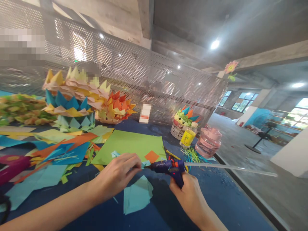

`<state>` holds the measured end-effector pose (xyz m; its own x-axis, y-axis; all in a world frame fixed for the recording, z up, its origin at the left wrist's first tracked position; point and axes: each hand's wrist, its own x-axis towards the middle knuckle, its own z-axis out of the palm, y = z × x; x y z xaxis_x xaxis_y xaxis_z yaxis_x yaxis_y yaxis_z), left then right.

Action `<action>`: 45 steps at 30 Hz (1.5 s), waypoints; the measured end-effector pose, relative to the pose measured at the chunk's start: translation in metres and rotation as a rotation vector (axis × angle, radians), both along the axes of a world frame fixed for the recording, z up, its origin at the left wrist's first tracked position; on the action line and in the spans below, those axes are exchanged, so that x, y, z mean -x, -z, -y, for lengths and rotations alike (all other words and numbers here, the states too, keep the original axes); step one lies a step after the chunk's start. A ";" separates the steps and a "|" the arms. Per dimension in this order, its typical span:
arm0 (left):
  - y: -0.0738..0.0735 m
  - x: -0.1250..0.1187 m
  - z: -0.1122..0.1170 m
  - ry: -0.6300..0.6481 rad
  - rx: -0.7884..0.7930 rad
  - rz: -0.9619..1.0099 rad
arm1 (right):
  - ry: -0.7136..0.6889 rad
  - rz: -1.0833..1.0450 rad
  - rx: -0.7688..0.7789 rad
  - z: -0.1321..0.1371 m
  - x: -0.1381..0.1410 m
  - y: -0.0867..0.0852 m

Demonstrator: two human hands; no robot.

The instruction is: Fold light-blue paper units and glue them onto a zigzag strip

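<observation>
My right hand (189, 189) is wrapped round the handle of a dark blue hot glue gun (166, 166), with a long clear glue stick (231, 166) jutting out of its back. The gun's nozzle points left, at a small light blue paper piece (145, 164). That piece is pinched between the fingertips of my left hand (120, 175). Below both hands lies a stack of light blue paper (137, 195). Just beyond them is a green sheet (134, 142) with an orange paper square (152, 156) on it.
Coloured paper scraps (64, 150) and a magenta tool (14, 165) spread over the left side. Folded paper crowns (72, 102) stand behind. A yellow-labelled bottle (188, 137) and a pink jar (209, 141) sit at the right, near the table edge (243, 191). A perforated screen (130, 70) runs along the back.
</observation>
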<state>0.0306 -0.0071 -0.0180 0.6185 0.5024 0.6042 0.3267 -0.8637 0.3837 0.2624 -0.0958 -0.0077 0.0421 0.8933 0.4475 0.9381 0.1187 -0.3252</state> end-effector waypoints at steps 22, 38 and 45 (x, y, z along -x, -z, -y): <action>-0.001 0.003 -0.003 -0.027 -0.013 0.040 | 0.432 0.093 0.085 0.050 -0.079 -0.024; -0.004 0.004 -0.008 -0.059 0.007 0.019 | 0.207 0.410 -0.053 0.040 -0.032 -0.034; -0.004 0.006 -0.010 -0.068 0.037 -0.023 | -0.185 0.223 0.171 -0.046 0.035 -0.034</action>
<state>0.0244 0.0031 -0.0135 0.5956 0.5651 0.5708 0.3930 -0.8248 0.4065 0.2272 -0.0503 0.0265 -0.2096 0.9397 0.2703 0.9562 0.2547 -0.1443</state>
